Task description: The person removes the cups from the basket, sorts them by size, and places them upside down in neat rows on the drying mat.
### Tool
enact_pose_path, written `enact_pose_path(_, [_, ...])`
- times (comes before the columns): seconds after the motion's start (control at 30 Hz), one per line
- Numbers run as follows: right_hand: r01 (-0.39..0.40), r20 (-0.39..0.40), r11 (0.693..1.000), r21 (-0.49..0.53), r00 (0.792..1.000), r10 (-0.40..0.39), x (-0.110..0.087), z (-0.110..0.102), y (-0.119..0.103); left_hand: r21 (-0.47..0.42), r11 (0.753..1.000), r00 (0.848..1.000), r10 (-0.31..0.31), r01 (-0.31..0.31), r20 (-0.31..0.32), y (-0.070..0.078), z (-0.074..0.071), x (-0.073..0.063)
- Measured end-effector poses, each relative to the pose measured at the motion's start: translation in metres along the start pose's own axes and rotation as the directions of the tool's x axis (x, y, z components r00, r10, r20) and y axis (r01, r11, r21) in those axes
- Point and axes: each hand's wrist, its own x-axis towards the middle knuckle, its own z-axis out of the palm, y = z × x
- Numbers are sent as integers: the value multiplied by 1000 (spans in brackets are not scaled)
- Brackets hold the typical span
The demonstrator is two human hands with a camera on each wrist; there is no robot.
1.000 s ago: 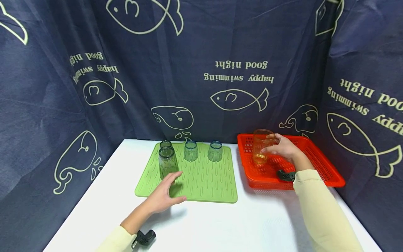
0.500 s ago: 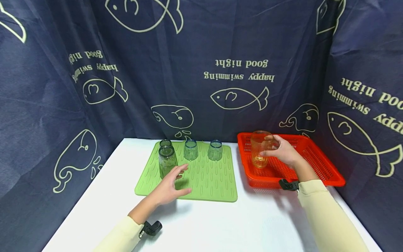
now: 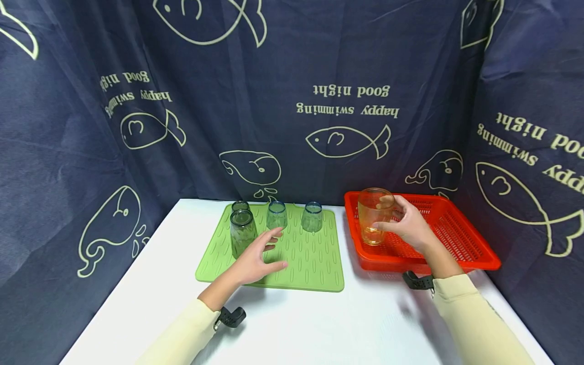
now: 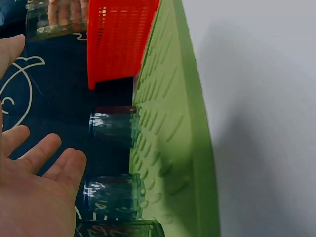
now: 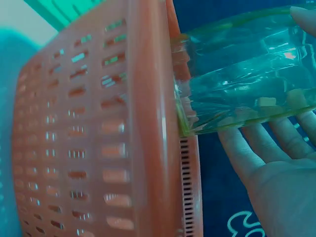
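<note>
My right hand (image 3: 408,223) grips a tall amber drinking glass (image 3: 368,215) from its right side, thumb in front and fingers round the back. The glass is upright over the left part of the red basket (image 3: 449,235); its base shows above the rim in the right wrist view. With fingers spread and nothing in it, my left hand (image 3: 255,261) hovers over the front of the green mat (image 3: 310,263). Left of its fingertips stands a tall dark green glass (image 3: 243,235), partly hiding a small glass (image 3: 240,205). Two small blue-rimmed glasses, a middle one (image 3: 276,215) and a right one (image 3: 312,218), stand farther back.
A white table (image 3: 319,324) carries the mat and the basket, with a narrow gap between them. Dark blue fabric (image 3: 292,167) with fish drawings walls off the back and sides. The basket's slotted side (image 5: 79,133) fills much of the right wrist view.
My right hand has brought the amber glass a little left and nearer within the basket's area. My left hand has drifted right and farther forward over the mat, past the dark green glass.
</note>
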Motion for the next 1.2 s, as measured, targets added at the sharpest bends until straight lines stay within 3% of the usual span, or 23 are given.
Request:
enact_pose_path(0.37, [87,-57,996,-31,994,-89,-13,19,-19,-36,998,999,44,-44,1,9,3,11])
enact_pose_path(0.7, [123,-49,990,-64,991,-126,-23,36,-36,-78,996,999,33,-31,18,17,5,14])
enact_pose_path(1.2, [209,2,965,-157,977,-211,-40,75,-42,-290,957,999,8,5,44,27,10,16])
